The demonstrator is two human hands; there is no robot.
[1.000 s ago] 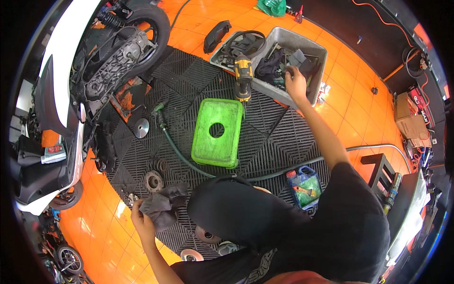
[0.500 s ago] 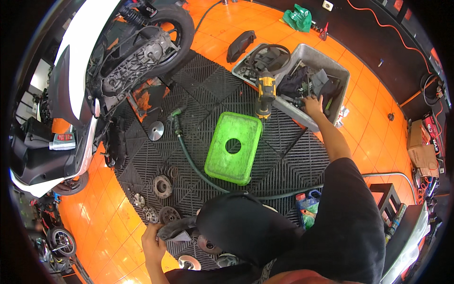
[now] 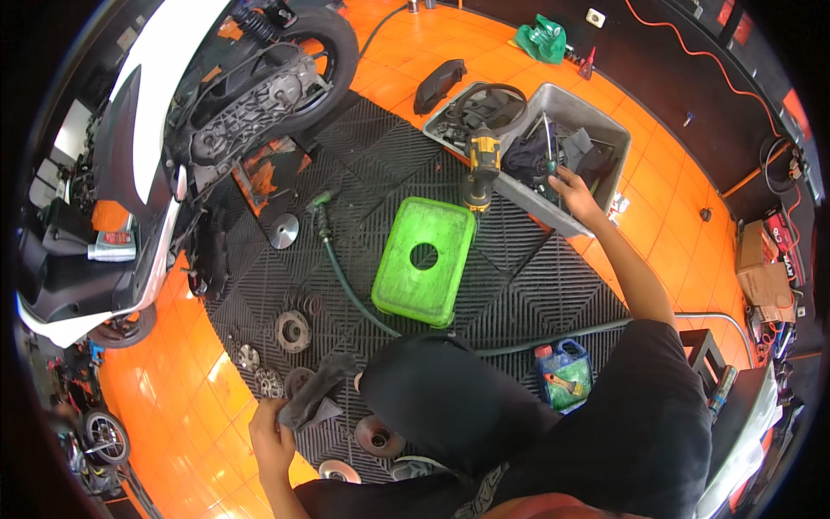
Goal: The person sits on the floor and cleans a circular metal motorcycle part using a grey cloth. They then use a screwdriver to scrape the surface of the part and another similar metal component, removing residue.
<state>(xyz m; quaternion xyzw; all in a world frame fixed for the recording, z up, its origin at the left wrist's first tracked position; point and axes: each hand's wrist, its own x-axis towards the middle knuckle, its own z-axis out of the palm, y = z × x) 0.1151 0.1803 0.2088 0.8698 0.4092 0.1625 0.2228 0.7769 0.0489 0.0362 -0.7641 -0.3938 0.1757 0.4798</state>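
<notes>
My right hand is at the grey plastic bin, closed on a green-handled tool with a silver shaft, over dark cloths and parts. A yellow-and-black power drill rests at the bin's left edge. Low at the left, my left hand grips a dark grey cloth beside my bent leg. Round metal parts lie near it on the black grid mat. A green stool with a centre hole stands in the middle, a hose curving around it.
A white-and-black scooter with its rear drive exposed stands along the left. A plastic jug with a brush is by my right leg. A black metal stand and cardboard boxes are at the right, a green bag at the back.
My right hand has shifted within the bin and now has a shafted tool raised in it. My left hand still holds the cloth, whose shape has changed.
</notes>
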